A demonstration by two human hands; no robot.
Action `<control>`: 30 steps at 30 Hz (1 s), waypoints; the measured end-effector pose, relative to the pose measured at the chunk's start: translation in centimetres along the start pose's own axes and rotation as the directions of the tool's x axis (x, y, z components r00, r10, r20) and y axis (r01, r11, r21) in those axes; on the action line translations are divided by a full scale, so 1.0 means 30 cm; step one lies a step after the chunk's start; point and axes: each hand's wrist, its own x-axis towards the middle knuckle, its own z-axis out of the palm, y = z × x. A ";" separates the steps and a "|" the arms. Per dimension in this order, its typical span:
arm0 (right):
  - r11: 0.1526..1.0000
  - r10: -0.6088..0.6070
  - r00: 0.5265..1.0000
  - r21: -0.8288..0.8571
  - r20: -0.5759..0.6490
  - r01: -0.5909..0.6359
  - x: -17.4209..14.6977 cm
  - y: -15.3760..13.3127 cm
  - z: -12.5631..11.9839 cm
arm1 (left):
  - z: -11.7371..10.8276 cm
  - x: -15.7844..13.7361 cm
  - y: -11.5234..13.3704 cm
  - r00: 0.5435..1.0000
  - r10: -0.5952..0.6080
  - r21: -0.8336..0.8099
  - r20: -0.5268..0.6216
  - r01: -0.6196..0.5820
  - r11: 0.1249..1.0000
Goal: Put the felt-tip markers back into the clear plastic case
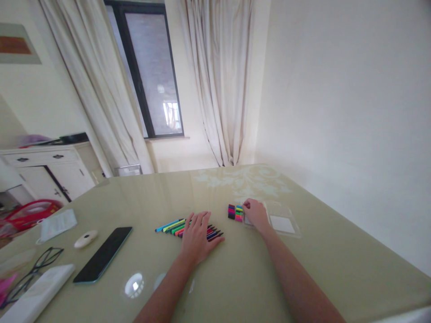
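Observation:
My left hand lies spread over a row of coloured felt-tip pens, fingers stretched out and thumb pointing right. The pens lie side by side on the table; their dark tips show to the right of the hand, and its fingers cover their middles. Just right of them, small coloured pen caps are set in two short columns. At the right column's edge is my right hand, its fingers pinched together; whatever they may hold is too small to make out. Partly beneath this hand lies a clear plastic case with a white card.
On the left of the glossy table are a black phone, a small pale oval case, glasses, a white box-like object and a face mask. A wall borders the table's right side; curtains hang beyond its far edge.

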 end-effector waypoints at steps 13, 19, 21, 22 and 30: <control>1.000 0.004 0.997 0.008 0.077 -0.004 -0.031 -0.060 0.016 | -0.004 0.004 0.003 0.999 0.010 -0.066 -0.031 -0.012 0.998; 0.989 0.105 0.994 -0.107 0.033 -0.101 -0.049 -0.048 -0.035 | -0.045 -0.003 0.019 0.998 0.049 -0.134 0.046 -0.043 0.990; 0.980 0.127 0.992 -0.158 0.023 -0.122 -0.055 -0.051 -0.049 | -0.050 -0.006 0.021 0.995 0.061 -0.145 0.081 -0.049 0.988; 0.976 0.129 0.991 -0.178 0.017 -0.124 -0.057 -0.053 -0.054 | -0.052 -0.007 0.022 0.993 0.066 -0.147 0.095 -0.051 0.988; 0.975 -0.141 0.989 -0.178 -0.039 0.132 -0.067 -0.096 -0.049 | -0.045 -0.029 0.019 0.989 0.107 -0.176 0.106 -0.087 0.980</control>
